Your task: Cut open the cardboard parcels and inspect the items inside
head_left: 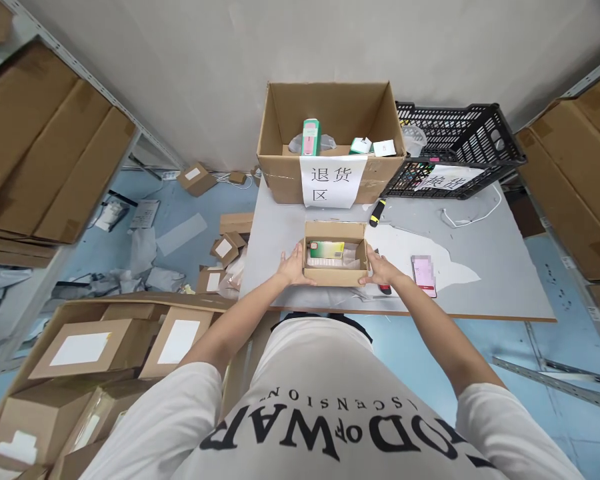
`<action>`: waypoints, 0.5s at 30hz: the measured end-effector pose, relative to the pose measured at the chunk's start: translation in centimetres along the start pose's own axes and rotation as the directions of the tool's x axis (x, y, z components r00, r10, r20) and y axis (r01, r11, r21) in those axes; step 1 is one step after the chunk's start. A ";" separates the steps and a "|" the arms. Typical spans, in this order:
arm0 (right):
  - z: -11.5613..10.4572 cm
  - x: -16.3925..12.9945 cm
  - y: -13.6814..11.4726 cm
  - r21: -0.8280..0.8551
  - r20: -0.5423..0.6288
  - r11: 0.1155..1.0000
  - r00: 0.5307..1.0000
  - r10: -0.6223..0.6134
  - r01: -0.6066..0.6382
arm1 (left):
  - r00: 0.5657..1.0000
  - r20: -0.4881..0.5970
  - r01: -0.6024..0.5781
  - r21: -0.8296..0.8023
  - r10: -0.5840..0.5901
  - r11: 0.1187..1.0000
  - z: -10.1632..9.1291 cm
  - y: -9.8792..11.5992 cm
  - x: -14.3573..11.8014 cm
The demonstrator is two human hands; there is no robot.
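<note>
Narrow gap between small box (333,278) and large carton (337,121)

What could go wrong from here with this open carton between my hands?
If the open carton tips, the green-and-yellow box inside could slide out. The red-and-black tool lies beside your right-hand grip, so it might get knocked. The phone sits near the table's front edge, by your right forearm, which could nudge it off.

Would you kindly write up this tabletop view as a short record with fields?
Left hand: on the left end of the small carton
Right hand: on its right end
Carton top: open
Carton contents: green-and-yellow box, pale wrapping
Behind: large cardboard box with paper sign
Back right: black crate
Table, right: phone
</note>
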State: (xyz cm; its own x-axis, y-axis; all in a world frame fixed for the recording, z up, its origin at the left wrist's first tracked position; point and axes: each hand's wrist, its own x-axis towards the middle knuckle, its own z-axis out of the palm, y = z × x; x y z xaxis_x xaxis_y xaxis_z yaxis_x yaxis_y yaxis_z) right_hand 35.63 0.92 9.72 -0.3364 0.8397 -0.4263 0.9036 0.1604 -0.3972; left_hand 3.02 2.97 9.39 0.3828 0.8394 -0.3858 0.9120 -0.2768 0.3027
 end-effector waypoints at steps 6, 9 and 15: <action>1.6 0.9 0.7 0.183 -0.075 0.983 0.997 -0.021 0.034 | 0.992 -0.123 -0.059 -0.249 0.028 0.967 2.2 -0.3 0.6; 1.4 0.9 0.7 0.173 -0.054 0.985 0.999 -0.006 0.016 | 0.993 -0.117 -0.065 -0.257 0.036 0.964 2.1 -0.3 0.7; -1.5 -0.4 -0.5 0.011 -0.074 0.999 0.996 0.047 -0.046 | 0.992 -0.129 -0.029 -0.212 0.002 0.977 0.8 -0.3 -0.2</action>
State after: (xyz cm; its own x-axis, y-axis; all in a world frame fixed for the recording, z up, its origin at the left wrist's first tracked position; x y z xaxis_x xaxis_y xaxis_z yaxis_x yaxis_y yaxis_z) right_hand 35.68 1.29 11.28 -0.2732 0.8824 -0.3831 0.9153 0.1159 -0.3858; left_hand 2.78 2.50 8.64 0.3622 0.8924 -0.2693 0.8482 -0.1958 0.4921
